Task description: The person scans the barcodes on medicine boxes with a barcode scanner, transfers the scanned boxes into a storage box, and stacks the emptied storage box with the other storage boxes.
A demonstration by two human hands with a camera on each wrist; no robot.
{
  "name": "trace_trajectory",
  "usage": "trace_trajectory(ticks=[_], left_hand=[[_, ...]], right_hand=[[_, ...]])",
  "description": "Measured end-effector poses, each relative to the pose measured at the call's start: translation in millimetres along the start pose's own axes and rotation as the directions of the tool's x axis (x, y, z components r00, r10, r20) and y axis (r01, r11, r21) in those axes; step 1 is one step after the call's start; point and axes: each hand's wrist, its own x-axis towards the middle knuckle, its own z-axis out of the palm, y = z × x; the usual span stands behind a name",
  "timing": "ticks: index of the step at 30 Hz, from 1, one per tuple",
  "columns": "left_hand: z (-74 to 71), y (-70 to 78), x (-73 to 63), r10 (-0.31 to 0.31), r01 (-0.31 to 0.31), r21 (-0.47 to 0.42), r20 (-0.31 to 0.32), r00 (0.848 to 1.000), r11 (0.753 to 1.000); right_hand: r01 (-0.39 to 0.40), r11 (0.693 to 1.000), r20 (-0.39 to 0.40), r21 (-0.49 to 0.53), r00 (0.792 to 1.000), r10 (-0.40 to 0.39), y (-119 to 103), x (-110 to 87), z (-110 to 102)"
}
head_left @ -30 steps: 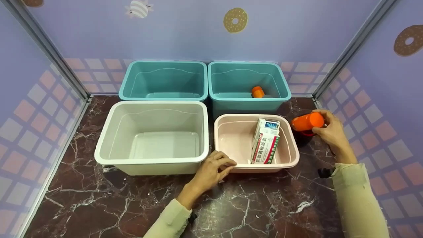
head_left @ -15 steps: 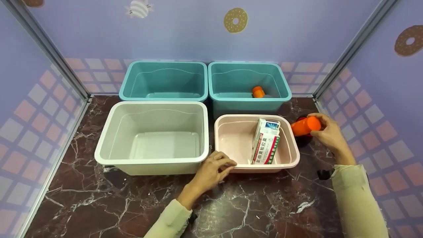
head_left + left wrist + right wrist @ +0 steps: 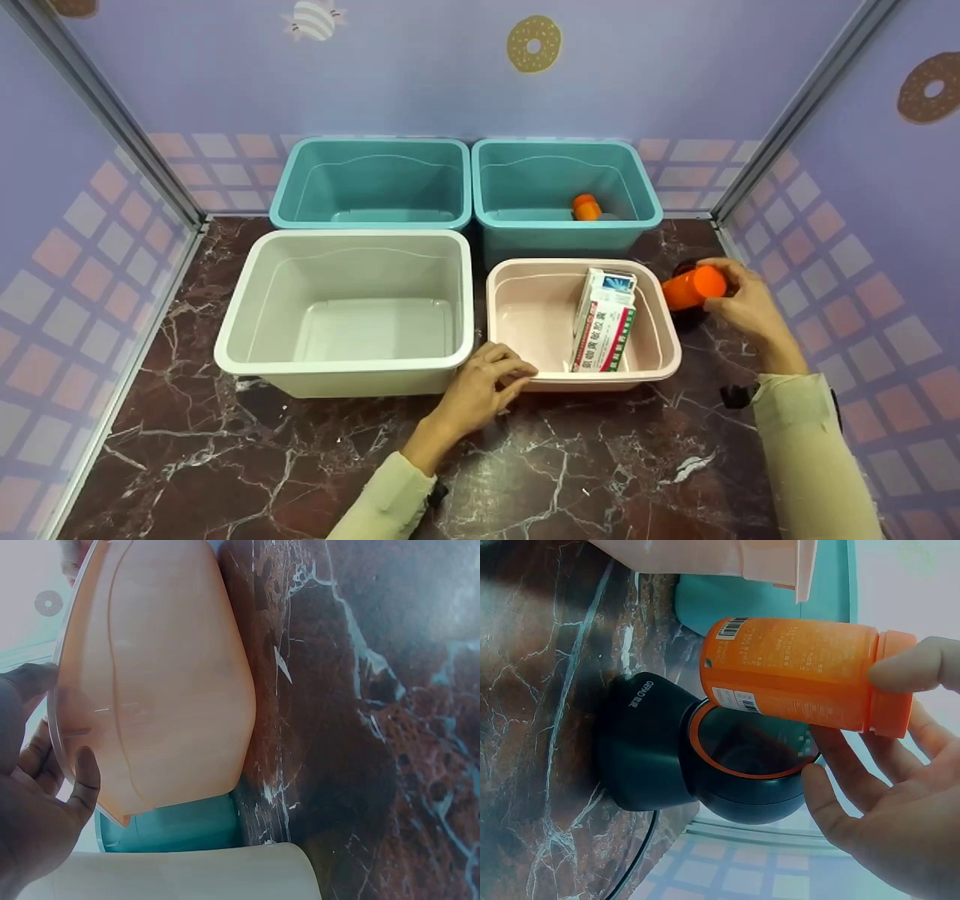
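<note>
Orange plastic at three o'clock: the bottle [image 3: 791,675], tilted just beside the black scanner [image 3: 641,765], was pinched at its cap [image 3: 709,282] by the right hand [image 3: 754,315]. At six o'clock the left hand [image 3: 481,382] lightly gripped the rim of the pink bin [image 3: 529,319]. The work looked partway, boxes [image 3: 604,334] in that bin and an orange-lidded container [image 3: 586,208] in the teal bin [image 3: 559,241] at one o'clock, this bottle not yet set down

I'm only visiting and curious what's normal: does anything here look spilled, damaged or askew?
Nothing looks spilled or damaged. The boxes look slightly askew, slanting and overlapping in the pink tub. The orange item in the right teal tub seems tilted, though partly hidden. The orange bottle in the right hand looks intact.
</note>
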Motion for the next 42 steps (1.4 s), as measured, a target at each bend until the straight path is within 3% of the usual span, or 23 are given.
trace_trajectory(ticks=[6, 11, 18, 29, 42], left_hand=[[-0.1, -0.2, -0.2, 0.006, -0.006, -0.006, -0.004, 1.0, 1.0], [0.1, -0.6, -0.6, 0.027, -0.027, 0.001, -0.019, 0.999, 1.0], [-0.3, -0.6, -0.1, 0.021, -0.022, -0.002, -0.011, 1.0, 1.0], [1.5, -1.4, -0.1, 0.023, -0.023, -0.002, -0.015, 1.0, 1.0], [1.0, -1.3, 0.2, 0.023, -0.023, -0.013, -0.015, 1.0, 1.0]], right_hand=[[0.024, 0.999, 0.016, -0.035, 1.0, -0.024, -12.3, -3.3, -0.7], [-0.022, 1.0, 0.009, -0.02, 1.0, 0.022, -9.8, -2.5, -2.7], [-0.054, 0.996, -0.023, 0.076, 0.998, 0.056, -1.2, -0.5, -5.3], [-0.07, 0.987, -0.014, 0.147, 0.997, 0.072, -38.5, -13.9, -11.2], [-0.106, 0.992, -0.044, 0.073, 0.993, 0.109, -17.5, -2.7, -11.9]])
